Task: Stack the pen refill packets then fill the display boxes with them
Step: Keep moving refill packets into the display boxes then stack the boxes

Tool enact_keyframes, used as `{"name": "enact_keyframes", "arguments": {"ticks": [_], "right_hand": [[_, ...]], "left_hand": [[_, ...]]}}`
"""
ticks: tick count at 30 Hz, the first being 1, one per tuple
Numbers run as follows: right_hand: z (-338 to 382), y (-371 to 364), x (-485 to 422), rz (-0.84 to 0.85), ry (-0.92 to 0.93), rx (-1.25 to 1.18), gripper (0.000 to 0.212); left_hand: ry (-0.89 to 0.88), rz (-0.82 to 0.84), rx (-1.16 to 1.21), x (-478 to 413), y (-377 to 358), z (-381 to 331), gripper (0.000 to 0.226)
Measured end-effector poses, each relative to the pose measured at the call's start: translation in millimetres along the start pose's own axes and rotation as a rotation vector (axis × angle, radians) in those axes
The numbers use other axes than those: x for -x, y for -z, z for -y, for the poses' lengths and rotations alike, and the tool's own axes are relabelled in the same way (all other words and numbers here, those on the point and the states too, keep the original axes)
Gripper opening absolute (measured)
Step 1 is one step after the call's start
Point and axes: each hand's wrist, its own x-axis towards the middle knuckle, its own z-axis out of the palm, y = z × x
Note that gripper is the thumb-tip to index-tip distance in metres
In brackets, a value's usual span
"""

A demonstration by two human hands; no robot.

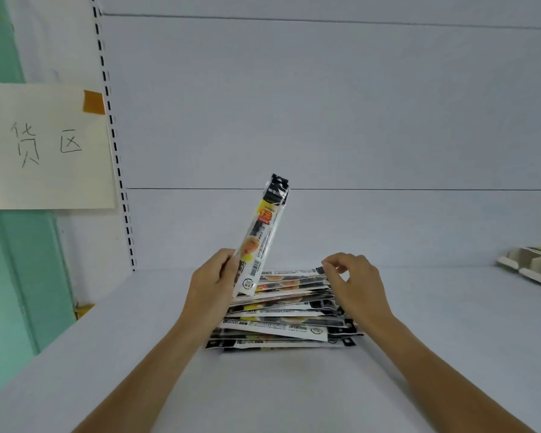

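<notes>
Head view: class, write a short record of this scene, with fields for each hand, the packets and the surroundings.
left hand: grips one packet near its lower end; it stands upright, tilted right
pile: packets flat, loosely fanned, on the shelf
right hand: curled at the pile's far right corner; grip unclear
right edge: cardboard tray, cut off by frame
left wall: taped paper sign

Shop, shown by slotted shelving (117, 157) and paper sign (44, 145).

Head cam: wide-angle, looks fwd + down at shelf (294, 389), near.
</notes>
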Motion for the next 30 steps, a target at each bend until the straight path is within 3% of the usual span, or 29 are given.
{"name": "enact_keyframes", "arguments": {"ticks": [4,8,12,16,21,27,30], "right_hand": [[10.1,7.9,-2.8,-0.068,-0.021,-0.102,0.011],[40.3,13.7,-9.6,0.126,0.002,-0.211,0.009],[76.8,0.7,-12.6,0.369,-0.22,-0.515,0.031],[86.1,-9.1,-2.8,0.332,-0.265,-0.661,0.016],[86.0,-3.5,3.6,0.324,-0.244,-0.576,0.005],[84.2,4.8,11.4,0.332,-0.173,-0.581,0.008],[83.1,9.7,13.0,0.307,-0.179,-0.541,0.013]], "left_hand": [[0.302,0.163,0.479,0.7,3.0,-9.2,0.03],[0.164,0.191,0.15,2.5,9.4,-11.0,0.031],[0.102,0.191,0.051,3.1,9.0,-17.1,0.029],[0.117,0.173,0.041,11.4,1.1,-29.0,0.022],[0.038,0.195,-0.099,24.5,-0.1,-38.5,0.008],[0.096,0.228,-0.087,34.8,-4.4,-48.7,0.014],[-0.02,0.261,-0.207,43.7,-4.7,-52.4,0.017]]}}
